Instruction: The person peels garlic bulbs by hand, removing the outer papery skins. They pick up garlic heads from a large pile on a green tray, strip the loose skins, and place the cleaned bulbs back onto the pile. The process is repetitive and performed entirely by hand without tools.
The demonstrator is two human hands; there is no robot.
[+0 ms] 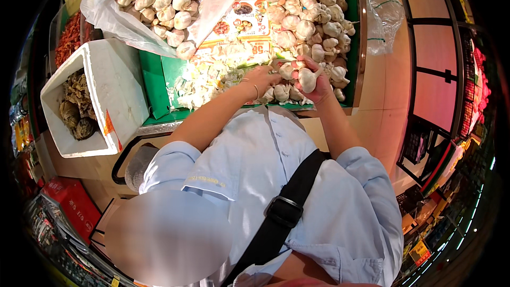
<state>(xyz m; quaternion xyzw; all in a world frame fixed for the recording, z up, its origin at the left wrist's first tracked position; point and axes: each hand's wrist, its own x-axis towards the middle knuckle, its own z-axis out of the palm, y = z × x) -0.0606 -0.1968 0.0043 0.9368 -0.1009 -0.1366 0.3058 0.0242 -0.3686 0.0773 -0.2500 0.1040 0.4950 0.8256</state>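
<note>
A green-lined display bin (157, 86) holds a heap of white garlic bulbs (308, 16). My right hand (320, 89) is closed around one garlic bulb (308, 79), lifted just above the heap's near edge. My left hand (259, 78), with a thin bracelet at the wrist, reaches in beside it; its fingertips touch another bulb (287, 69). Both forearms come out of light blue sleeves, and a black strap (287, 202) crosses my chest.
Loose garlic skins (204, 82) litter the bin's near left. A clear plastic sheet (114, 18) holds more garlic at the top left. A white foam box (114, 87) with dark knobbly produce (74, 109) stands left. A clear bag (387, 18) hangs right; a red crate (74, 202) sits lower left.
</note>
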